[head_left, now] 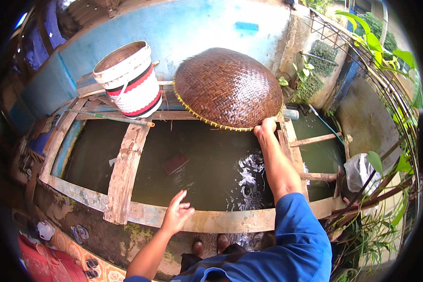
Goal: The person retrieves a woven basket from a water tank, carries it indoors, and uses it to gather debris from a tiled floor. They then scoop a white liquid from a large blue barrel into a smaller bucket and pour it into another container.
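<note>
A broad, brown woven bamboo basket [228,89] is upside down over the far side of a water tank, its domed, wet-looking base facing up and its rim bound in yellow. My right hand [266,129] is closed on the near right part of that rim, the arm stretched forward over the water. Nearer to me, my left hand [176,214] holds nothing; its fingers are apart above the tank's front edge. The murky green water [207,164] ripples near my right forearm. A reddish-brown flat piece [176,163] shows in the water.
A white, red and black bucket [129,82] stands on boards at the far left. A wooden plank [128,169] crosses the tank, whose concrete rim [230,221] runs before me. Wooden bars [317,139], a plastic bag [362,171] and leafy plants [373,42] lie to the right.
</note>
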A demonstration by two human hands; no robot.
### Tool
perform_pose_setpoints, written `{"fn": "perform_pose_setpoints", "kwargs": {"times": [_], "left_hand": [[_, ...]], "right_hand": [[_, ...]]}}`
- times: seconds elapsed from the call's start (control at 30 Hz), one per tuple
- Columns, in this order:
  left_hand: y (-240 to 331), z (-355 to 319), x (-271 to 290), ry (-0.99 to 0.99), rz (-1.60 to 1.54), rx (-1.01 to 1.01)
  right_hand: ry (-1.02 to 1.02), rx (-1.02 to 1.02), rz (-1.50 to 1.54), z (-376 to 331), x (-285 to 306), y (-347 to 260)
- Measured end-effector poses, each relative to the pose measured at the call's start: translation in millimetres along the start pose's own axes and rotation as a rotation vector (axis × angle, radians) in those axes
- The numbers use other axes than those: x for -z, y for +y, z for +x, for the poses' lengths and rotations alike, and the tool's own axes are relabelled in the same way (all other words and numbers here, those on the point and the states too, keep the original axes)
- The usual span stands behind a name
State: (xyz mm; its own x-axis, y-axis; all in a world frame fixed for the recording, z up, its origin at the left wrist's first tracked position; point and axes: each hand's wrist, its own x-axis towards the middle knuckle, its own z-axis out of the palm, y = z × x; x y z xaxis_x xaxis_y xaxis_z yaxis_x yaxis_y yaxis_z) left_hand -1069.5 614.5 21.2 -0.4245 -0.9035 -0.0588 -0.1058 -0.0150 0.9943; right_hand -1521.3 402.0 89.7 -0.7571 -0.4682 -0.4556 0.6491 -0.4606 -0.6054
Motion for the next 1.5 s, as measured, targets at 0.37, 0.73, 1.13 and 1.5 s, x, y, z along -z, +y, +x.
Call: {"fn": "perform_pose_setpoints", "kwargs": {"times": [0.37,0.73,1.13,1.5], "left_hand": [[-87,-55,53,0.316,0.322,0.175],[-92,-44,43,0.208,0.523,0.137],[-100,-48,43,0.149,0.571,0.114],[-101,-44,38,0.109,0.567,0.079]], "right_hand": [[0.077,0.064,-0.063,51,45,87],[-0.148,-0.022,0.16,51,49,55],[0.02,0.18,0.308,57,172,-53],[0.272,0.14,0.411,50,206,-87]]}}
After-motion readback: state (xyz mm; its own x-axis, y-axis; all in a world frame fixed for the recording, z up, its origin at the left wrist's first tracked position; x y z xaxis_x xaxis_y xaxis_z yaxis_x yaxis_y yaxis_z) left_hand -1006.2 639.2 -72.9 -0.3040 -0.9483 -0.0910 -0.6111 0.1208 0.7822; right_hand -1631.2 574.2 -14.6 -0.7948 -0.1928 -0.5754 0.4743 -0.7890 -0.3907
